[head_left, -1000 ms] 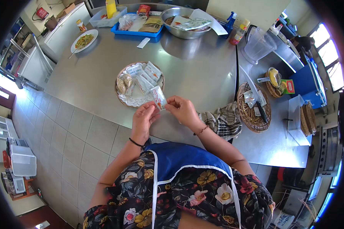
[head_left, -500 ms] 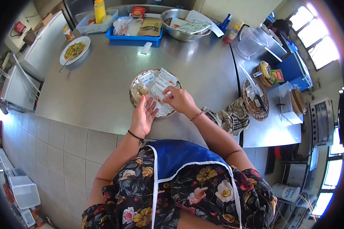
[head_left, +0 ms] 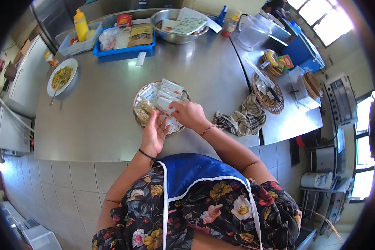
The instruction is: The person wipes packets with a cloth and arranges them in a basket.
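A round wicker basket (head_left: 188, 96) lined with a white paper doily (head_left: 177, 125) sits on the steel table before me. Inside it are several white sachets (head_left: 169, 88) with printed marks and small clear bags (head_left: 144, 107) of a beige, grainy food on the left side. My right hand (head_left: 189, 115) is over the basket, thumb and fingertips pinched at the edge of a white sachet (head_left: 164, 104). Lower left, my left hand (head_left: 155, 132) is held palm up with its fingers apart, at the basket's near edge, and nothing rests in it.
A plate of food (head_left: 63, 77) with a fork lies at the left. Behind stand a blue tray (head_left: 125, 49) of packets and a steel bowl (head_left: 180, 38). To the right are a checked cloth (head_left: 246, 118), another wicker basket (head_left: 275, 109) with a knife, and a clear jug (head_left: 254, 33).
My view has turned, so the table things sit further left in the picture. Both hands stay at the basket, the right fingers still pinched over the sachets.
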### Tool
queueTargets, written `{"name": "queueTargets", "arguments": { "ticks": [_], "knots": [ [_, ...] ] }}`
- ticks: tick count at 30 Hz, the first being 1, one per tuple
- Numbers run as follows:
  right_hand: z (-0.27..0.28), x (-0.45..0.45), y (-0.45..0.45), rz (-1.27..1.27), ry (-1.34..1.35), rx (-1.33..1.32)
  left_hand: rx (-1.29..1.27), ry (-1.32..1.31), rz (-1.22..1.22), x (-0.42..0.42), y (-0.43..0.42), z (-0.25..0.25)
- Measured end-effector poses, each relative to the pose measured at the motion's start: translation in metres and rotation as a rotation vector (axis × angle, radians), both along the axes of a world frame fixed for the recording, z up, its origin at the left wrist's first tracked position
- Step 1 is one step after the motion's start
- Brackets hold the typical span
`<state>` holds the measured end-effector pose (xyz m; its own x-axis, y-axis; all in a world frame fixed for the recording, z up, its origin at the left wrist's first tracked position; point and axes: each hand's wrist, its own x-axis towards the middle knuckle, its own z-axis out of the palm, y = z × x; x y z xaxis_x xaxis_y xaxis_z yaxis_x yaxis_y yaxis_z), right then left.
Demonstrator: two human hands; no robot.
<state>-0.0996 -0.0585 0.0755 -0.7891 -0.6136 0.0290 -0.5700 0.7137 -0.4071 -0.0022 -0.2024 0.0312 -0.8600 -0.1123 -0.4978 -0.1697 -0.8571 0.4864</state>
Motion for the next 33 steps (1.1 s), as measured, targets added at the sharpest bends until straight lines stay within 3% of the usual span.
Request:
{"name": "queueTargets", "arguments": {
  "ticks": [7,9,14,18,22,28,33],
  "knots": [
    [0.006,0.005,0.028,-0.055,0.131,-0.261,-0.093,0.061,-0.049,-0.001,-0.001,0.004],
    [0.021,0.005,0.055,-0.120,0.119,-0.268,-0.208,0.000,0.008,0.002,0.008,0.019],
    [0.026,-0.016,0.145,-0.306,0.108,-0.319,-0.608,0.262,0.037,0.010,0.042,0.041],
    [0.021,-0.044,0.239,-0.459,0.304,-0.292,-0.729,0.352,-0.045,0.003,0.089,0.059],
    [0.012,-0.088,0.325,-0.512,0.409,-0.187,-0.745,0.317,-0.320,-0.013,0.134,0.053],
    [0.006,-0.159,0.384,-0.233,0.426,0.086,-0.760,0.222,-0.362,-0.031,0.205,0.041],
    [0.005,-0.191,0.385,-0.084,0.374,0.120,-0.759,0.153,-0.285,-0.029,0.235,0.044]
  ]
}}
